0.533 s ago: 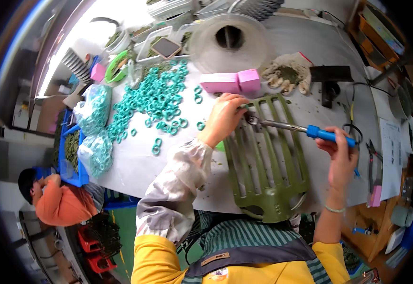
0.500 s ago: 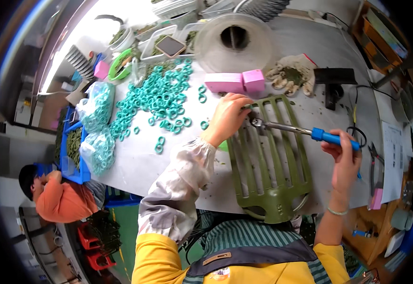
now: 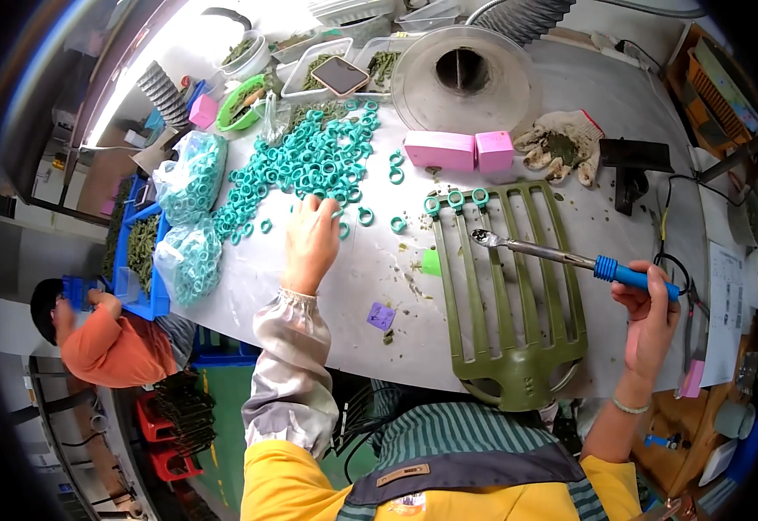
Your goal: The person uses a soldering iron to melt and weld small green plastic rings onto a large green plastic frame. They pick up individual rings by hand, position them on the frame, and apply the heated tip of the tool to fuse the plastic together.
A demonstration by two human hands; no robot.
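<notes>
My left hand [image 3: 312, 247] is over the near edge of a pile of teal rings [image 3: 309, 161]. Its fingers are bent together, and what they hold, if anything, is hidden. In my right hand [image 3: 648, 317] is a soldering iron [image 3: 561, 255] with a blue handle and a spoon-shaped tip. That tip hovers over an olive-green slotted frame [image 3: 509, 347] with long bars. Three teal rings sit along the frame's far edge, at the bar ends: a left ring [image 3: 432, 206], a middle ring [image 3: 455, 200] and a right ring [image 3: 480, 196].
Pink blocks [image 3: 440, 151] and a stained work glove [image 3: 561, 146] lie beyond the frame. A clear round cover [image 3: 413, 82] stands behind. Bags of rings [image 3: 189, 178] are at left, near a seated person in orange [image 3: 122, 343]. A purple piece [image 3: 380, 316] lies between my arms.
My left hand has left the frame's far edge and moved left to the ring pile, uncovering the three rings. My right hand still holds the iron, its tip now slightly nearer me.
</notes>
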